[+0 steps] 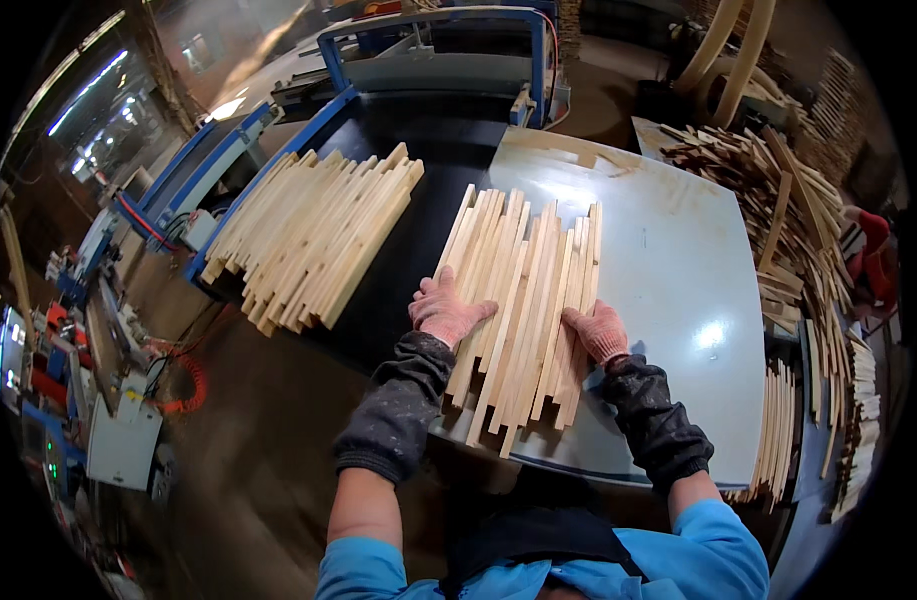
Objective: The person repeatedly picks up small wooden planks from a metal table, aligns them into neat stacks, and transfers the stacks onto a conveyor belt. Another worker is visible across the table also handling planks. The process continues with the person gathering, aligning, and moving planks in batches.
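A bundle of pale wooden strips (523,310) lies side by side on a smooth grey tabletop (668,260), its ends uneven. My left hand (448,308), in a pinkish work glove, grips the bundle's left side, with the thumb over the top strips. On the opposite side my right hand (598,331), gloved alike, clasps the right edge of the same bundle. Its fingers are partly hidden behind the outer strips. To the left, a second batch of wooden strips (318,230) rests on a black conveyor belt (448,135), apart from both hands.
A blue machine frame (428,17) spans the far end of the belt. Loose scrap wood (778,190) is heaped beyond the table's right edge, with stacked strips (775,430) below it. Machinery and a coiled red hose (185,385) stand at the left.
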A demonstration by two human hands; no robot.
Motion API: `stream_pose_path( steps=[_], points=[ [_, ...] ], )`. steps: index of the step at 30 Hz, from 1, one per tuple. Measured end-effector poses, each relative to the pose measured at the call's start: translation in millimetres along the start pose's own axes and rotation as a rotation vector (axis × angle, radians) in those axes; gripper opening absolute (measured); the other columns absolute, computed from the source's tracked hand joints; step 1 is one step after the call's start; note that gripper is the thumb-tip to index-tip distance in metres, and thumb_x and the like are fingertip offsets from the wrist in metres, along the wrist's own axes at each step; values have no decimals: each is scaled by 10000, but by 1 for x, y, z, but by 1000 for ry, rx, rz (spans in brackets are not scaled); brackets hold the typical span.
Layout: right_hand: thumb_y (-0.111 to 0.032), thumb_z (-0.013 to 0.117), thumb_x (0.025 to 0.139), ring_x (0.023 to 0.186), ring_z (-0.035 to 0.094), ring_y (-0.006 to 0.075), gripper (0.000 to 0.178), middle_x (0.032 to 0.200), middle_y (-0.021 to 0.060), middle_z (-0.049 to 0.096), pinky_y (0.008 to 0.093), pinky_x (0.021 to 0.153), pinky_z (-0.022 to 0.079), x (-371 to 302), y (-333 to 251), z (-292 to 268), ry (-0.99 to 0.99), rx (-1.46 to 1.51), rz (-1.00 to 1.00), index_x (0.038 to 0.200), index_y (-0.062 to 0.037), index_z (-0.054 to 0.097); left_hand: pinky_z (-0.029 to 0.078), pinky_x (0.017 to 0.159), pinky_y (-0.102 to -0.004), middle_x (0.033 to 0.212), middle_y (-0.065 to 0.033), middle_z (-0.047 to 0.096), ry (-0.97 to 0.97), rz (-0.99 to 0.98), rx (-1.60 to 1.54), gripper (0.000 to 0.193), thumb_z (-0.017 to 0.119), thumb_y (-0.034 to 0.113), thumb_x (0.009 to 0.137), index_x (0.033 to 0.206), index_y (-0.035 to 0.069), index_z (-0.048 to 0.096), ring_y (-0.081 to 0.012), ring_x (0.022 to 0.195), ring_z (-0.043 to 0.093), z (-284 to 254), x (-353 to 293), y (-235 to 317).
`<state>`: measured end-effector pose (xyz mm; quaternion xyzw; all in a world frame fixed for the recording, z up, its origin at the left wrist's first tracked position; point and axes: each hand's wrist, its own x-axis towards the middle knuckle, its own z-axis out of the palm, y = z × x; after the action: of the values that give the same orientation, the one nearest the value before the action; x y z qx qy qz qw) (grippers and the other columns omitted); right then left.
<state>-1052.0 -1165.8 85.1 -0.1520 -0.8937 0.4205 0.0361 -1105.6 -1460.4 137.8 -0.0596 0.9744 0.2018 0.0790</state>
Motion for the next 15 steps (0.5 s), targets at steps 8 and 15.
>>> stream_pose_path(
  steps=[8,15],
  points=[
    [-524,742,908,1061,742,453,665,1060,302,769,482,952,576,24,-97,106,90,-75,-16,1182,81,719,64,1347,-526,1799,-246,158,-29,107,103,1110,631,779,908,1716,99,287,-403,1668,127,-46,97,-102],
    [-549,773,914,1131,724,425,685,1171,277,761,469,995,564,54,-143,162,149,-77,125,1262,37,700,28,1355,-537,1810,-221,155,-62,248,201,879,508,624,1047,1735,129,270,-406,1679,108,-50,140,-151]
  ],
)
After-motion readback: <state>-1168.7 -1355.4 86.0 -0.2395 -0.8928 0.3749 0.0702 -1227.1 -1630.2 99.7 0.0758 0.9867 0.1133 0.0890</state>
